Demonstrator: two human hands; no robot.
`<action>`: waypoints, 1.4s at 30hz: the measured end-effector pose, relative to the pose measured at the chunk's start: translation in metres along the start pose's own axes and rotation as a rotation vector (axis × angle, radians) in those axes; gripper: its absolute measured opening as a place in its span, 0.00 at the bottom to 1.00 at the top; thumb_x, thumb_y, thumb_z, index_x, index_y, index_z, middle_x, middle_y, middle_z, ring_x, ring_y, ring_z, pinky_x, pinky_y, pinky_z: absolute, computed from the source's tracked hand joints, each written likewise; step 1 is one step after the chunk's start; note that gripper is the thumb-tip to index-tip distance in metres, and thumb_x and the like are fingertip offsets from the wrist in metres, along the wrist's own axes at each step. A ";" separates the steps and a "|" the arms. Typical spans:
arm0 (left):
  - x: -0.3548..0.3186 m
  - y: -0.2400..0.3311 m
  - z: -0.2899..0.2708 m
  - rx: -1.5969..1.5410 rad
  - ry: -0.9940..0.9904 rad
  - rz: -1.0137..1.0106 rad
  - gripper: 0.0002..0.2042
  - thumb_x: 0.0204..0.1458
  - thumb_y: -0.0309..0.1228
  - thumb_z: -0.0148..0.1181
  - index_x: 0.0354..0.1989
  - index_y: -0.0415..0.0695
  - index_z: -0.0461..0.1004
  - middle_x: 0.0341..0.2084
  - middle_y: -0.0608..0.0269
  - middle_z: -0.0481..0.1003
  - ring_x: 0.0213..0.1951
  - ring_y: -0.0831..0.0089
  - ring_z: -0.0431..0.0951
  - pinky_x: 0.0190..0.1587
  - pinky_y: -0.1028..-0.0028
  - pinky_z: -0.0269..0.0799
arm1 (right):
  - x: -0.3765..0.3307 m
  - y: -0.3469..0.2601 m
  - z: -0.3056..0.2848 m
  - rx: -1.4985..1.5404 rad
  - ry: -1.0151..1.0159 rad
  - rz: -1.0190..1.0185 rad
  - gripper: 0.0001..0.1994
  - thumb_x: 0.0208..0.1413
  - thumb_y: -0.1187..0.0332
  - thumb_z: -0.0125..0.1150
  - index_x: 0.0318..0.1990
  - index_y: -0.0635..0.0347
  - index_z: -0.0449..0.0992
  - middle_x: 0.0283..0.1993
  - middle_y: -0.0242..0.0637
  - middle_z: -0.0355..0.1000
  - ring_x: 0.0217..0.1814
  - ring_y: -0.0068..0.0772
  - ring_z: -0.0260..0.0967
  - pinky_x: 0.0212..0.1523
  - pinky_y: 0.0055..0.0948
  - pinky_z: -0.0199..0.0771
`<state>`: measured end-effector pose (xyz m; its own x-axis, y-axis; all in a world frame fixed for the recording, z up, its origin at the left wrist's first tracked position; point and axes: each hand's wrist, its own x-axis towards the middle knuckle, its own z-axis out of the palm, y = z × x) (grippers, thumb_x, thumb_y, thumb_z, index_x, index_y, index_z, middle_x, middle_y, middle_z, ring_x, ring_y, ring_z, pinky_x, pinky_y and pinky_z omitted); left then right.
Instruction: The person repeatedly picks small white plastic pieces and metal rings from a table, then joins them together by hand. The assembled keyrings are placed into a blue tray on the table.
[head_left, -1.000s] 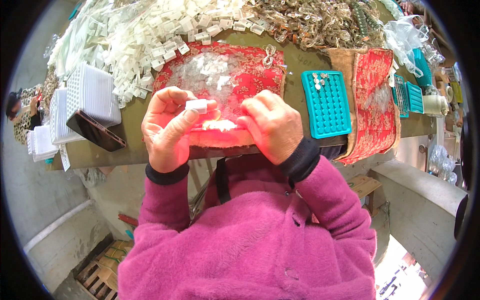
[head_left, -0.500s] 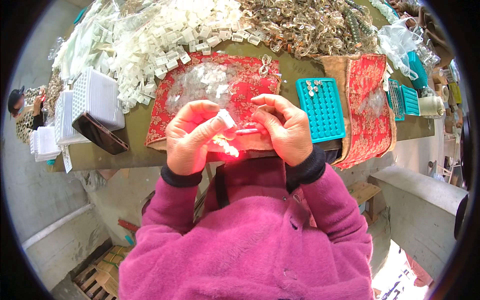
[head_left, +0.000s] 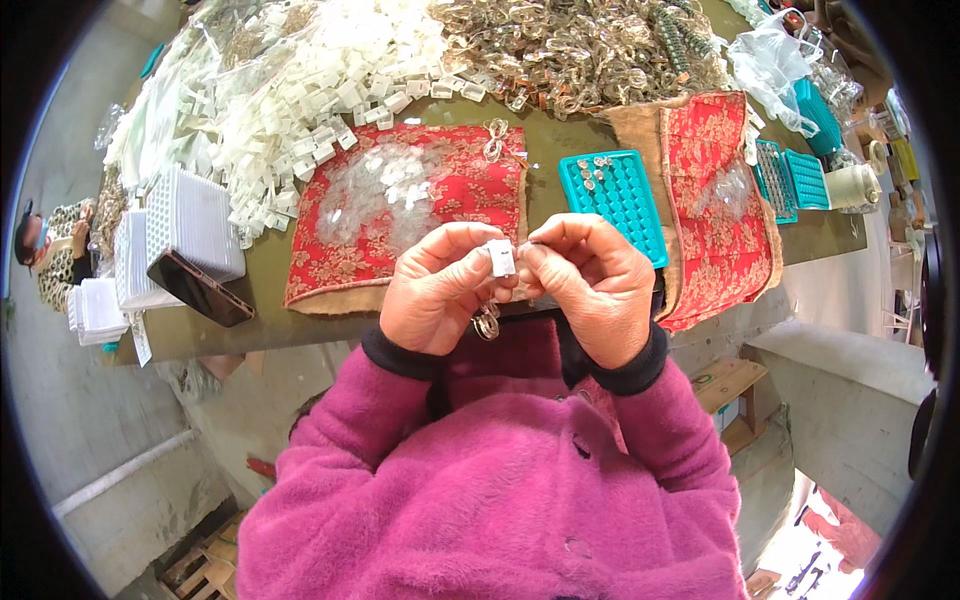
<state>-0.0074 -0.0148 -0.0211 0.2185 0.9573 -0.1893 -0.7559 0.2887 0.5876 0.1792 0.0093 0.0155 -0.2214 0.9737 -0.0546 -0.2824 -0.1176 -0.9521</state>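
Note:
A small white plastic box-like piece (head_left: 502,258) with a dark mark on its face is pinched upright between the thumb and fingers of my left hand (head_left: 435,290). Close on its right, my right hand (head_left: 597,288) has thumb and index finger pressed together; what they grip is too small to make out. A coiled clear cord (head_left: 486,322) hangs below my left fingers. Both hands are in front of my chest, at the near edge of a red floral cloth (head_left: 330,262) bearing a heap of clear flat pieces (head_left: 385,190).
Many white plastic cases (head_left: 330,75) and clear coiled cords (head_left: 580,50) are heaped at the back. A teal tray (head_left: 625,205) with several small round parts lies right, beside another red cloth (head_left: 715,260). White trays (head_left: 195,225) and a phone (head_left: 200,288) stand left; a person (head_left: 55,255) is beyond.
The red glow around my fingers is gone. My left hand has come closer to my right, and the white piece now faces up toward me. The coiled cord hangs unlit.

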 end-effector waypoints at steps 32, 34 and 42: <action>0.001 -0.019 0.036 0.039 -0.049 -0.103 0.09 0.65 0.26 0.63 0.51 0.37 0.79 0.37 0.56 0.83 0.37 0.69 0.86 0.38 0.74 0.83 | -0.024 -0.007 -0.037 -0.081 -0.108 -0.154 0.06 0.64 0.83 0.62 0.45 0.64 0.75 0.40 0.33 0.76 0.39 0.21 0.77 0.41 0.22 0.80; 0.000 -0.019 0.035 0.037 -0.062 -0.119 0.09 0.64 0.26 0.64 0.51 0.36 0.79 0.38 0.54 0.83 0.39 0.67 0.86 0.38 0.73 0.83 | -0.025 -0.009 -0.036 -0.096 -0.118 -0.173 0.06 0.64 0.83 0.62 0.44 0.65 0.75 0.39 0.33 0.75 0.38 0.21 0.77 0.40 0.21 0.79; -0.007 -0.011 0.032 0.142 -0.077 -0.133 0.10 0.65 0.25 0.62 0.53 0.36 0.77 0.42 0.50 0.83 0.41 0.63 0.86 0.41 0.69 0.85 | -0.022 -0.007 -0.034 -0.144 -0.136 0.007 0.04 0.62 0.82 0.63 0.41 0.65 0.77 0.38 0.32 0.75 0.38 0.20 0.76 0.38 0.20 0.77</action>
<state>0.0186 -0.0241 -0.0013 0.3609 0.9075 -0.2149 -0.6242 0.4063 0.6673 0.2179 -0.0042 0.0131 -0.3498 0.9363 -0.0296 -0.1464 -0.0859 -0.9855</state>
